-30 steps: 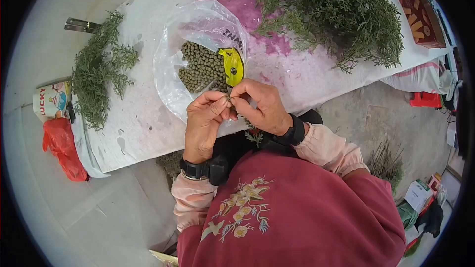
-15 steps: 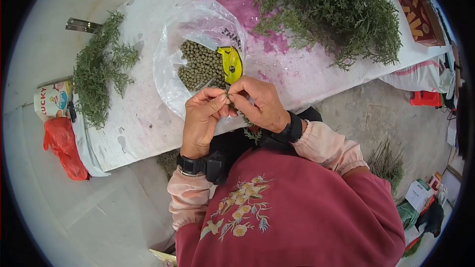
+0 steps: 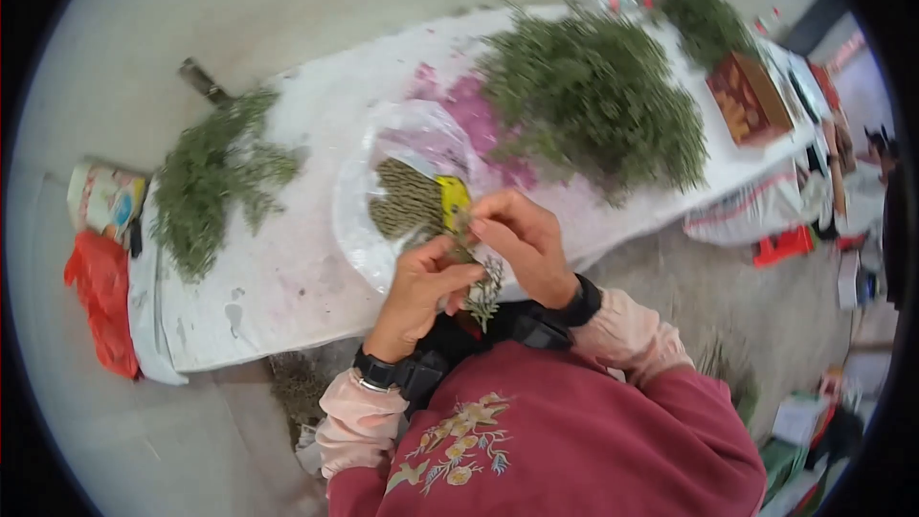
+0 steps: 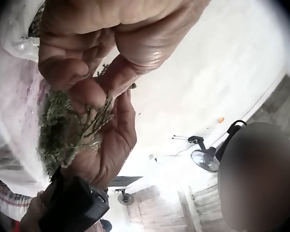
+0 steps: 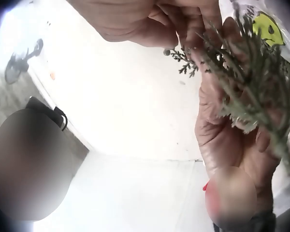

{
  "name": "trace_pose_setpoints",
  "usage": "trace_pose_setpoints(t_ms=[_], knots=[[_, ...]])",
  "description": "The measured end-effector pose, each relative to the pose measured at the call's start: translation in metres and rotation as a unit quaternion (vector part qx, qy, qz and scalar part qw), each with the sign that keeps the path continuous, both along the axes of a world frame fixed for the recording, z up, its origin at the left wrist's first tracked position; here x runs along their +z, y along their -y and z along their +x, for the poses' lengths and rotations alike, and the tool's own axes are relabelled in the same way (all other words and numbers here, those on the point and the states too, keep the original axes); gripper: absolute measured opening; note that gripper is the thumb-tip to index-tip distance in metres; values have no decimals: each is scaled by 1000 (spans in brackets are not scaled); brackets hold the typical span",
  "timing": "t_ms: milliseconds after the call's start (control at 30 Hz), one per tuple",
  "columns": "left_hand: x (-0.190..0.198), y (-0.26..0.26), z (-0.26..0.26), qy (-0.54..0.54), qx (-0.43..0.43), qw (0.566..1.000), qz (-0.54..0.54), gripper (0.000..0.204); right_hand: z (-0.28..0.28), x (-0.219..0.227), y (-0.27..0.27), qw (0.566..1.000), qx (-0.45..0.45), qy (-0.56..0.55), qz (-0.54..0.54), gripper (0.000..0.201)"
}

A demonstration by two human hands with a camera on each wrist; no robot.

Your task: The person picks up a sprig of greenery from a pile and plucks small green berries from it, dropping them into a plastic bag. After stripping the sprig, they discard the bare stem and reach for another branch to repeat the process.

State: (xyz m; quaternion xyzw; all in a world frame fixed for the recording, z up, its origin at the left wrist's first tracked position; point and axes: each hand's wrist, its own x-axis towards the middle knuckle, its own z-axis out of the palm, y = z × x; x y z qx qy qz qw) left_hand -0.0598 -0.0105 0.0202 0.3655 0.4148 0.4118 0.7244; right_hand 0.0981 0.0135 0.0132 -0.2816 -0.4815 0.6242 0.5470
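Above the lap, the left hand (image 3: 414,299) grips a small green sprig (image 3: 485,293) between thumb and fingers; its leafy part hangs below the hands. The right hand (image 3: 529,239) pinches the upper part of the sprig, fingertips a little above the left ones. In the right wrist view the sprig (image 5: 261,92) crosses in front of the left hand (image 5: 222,130), a tiny round berry beside the right fingertips. Just beyond the hands lies an open clear plastic bag (image 3: 356,220) holding greenish-brown round pellets (image 3: 407,199), with a yellow print on its side.
A large heap of green branches (image 3: 593,96) lies at the table's far right, near a red box (image 3: 749,101). A smaller pile of branches (image 3: 215,182) is at the left, beside a printed container (image 3: 105,193) and a red plastic bag (image 3: 100,302).
The head view has shifted, so the table appears lower. The hands, whose fingertips met before, are now slightly apart, the right one higher, and more of the sprig shows between them.
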Motion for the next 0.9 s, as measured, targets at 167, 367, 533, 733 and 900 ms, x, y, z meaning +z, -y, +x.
trace_pose_setpoints(t_ms=[167,367,533,733,900], knots=[[2,11,-52,-17,65,998,8,26,30,34,-39,800,-165,434,381,39],[72,-21,-161,-138,251,953,99,21,72,41,-74,674,-197,600,384,48],[123,-91,-305,-171,324,919,149,31,81,24,-88,638,-51,706,303,42],[139,-87,-260,-174,328,908,194,42,106,10,-105,703,-86,632,314,32],[109,-69,-127,-197,86,968,130,38,126,33,-101,802,-40,521,288,28]])
